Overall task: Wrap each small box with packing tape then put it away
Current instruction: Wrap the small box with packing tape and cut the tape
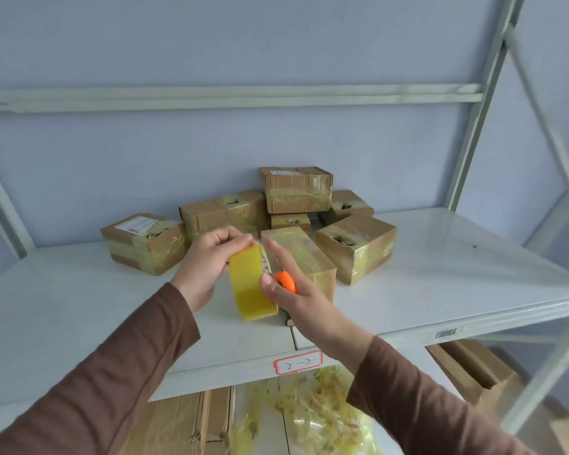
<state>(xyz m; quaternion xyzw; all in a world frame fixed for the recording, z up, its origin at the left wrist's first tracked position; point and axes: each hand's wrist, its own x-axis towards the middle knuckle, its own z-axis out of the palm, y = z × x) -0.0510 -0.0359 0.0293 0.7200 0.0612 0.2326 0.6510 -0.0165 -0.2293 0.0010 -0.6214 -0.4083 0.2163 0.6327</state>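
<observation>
A roll of yellowish packing tape [248, 290] is held upright on edge above the white shelf, its end lifted at the top. Just behind it, a tape-wrapped cardboard box [304, 257] is set lengthwise. Six more taped brown boxes are clustered around it, one [296, 188] stacked on others at the back and one [145, 243] set apart at the left.

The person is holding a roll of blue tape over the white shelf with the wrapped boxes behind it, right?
Not quite: the tape roll is yellow, not blue, as the head view shows. The rest holds: the left hand and right hand hold it over the white shelf, with the wrapped boxes behind it.
</observation>
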